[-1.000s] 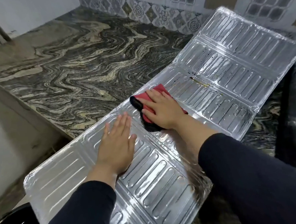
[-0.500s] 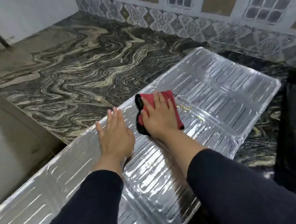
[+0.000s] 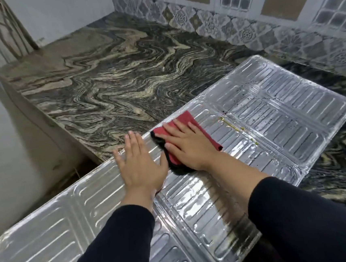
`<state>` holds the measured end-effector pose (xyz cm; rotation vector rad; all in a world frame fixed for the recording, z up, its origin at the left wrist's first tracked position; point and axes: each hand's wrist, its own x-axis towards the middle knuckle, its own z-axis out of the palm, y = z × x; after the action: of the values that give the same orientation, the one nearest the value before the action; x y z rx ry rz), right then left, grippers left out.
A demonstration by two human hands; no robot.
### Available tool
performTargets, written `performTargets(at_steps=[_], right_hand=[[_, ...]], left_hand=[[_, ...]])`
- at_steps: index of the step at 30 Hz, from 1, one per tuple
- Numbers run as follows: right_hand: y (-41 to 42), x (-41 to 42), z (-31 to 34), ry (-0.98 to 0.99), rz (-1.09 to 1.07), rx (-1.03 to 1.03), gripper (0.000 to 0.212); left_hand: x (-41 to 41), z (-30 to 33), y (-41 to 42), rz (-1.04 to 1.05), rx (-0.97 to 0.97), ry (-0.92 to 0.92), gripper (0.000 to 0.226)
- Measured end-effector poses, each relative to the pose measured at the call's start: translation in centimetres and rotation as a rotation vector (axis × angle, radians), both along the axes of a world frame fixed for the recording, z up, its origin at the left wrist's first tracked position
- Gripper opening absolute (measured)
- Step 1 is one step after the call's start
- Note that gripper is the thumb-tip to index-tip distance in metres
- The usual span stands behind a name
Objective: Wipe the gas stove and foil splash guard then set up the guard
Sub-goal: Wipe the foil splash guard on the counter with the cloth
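The foil splash guard point(image 3: 273, 125) was laid flat and unfolded across the marbled countertop point(image 3: 110, 84), its near left end overhanging the counter edge. The left hand point(image 3: 139, 165) was pressed palm-down on the guard with fingers together and extended, just left of the cloth. The right hand point(image 3: 188, 144) was spread flat upon a red cloth with a black edge point(image 3: 184, 120), which was held against the guard's middle panel. Dark specks and yellowish streaks were seen on the far right panels.

Foil splash guard point(image 3: 273, 125) flat on marbled counter point(image 3: 121, 83), left hand point(image 3: 139, 165) pressing foil, right hand point(image 3: 188, 146) flat on red cloth point(image 3: 188, 121)
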<state>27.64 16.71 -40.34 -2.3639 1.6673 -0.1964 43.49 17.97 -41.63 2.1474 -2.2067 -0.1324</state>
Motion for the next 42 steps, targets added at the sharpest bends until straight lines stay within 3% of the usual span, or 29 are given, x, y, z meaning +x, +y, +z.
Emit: performTargets(at_steps=[4,13,17,26,34,38,42], right_hand=[[-1.6,-0.6,-0.4,0.085,-0.022,-0.021,0.048],[-4.0,-9.2,-0.7,0.152,-0.426,0.023,0.053],[-3.3,-9.1,-0.7,0.136,-0.499,0.048,0.054],[6.9,-3.7,-0.8,0.111,-0.284,0.012,0.06],[10.7,-9.7,-0.5,0.13,-0.475,0.01,0.066],[10.6,-9.1,-0.5,0.103,-0.489,0.008,0.06],[10.6,-9.2,-0.7,0.098,-0.491,0.01,0.062]], left_hand=[[0.1,-0.2,0.0,0.001,-0.01,-0.022,0.087],[0.0,-0.3,-0.1,0.012,0.003,-0.037,0.088],[-0.2,-0.3,-0.1,0.021,0.01,-0.056,0.089],[-0.1,-0.1,-0.2,0.018,0.044,-0.06,0.087],[-0.4,0.8,-0.3,0.008,0.085,-0.138,0.084],[-5.1,1.6,-1.0,-0.141,-0.016,-0.065,0.069],[-11.3,1.3,-2.3,-0.253,0.062,0.016,0.067]])
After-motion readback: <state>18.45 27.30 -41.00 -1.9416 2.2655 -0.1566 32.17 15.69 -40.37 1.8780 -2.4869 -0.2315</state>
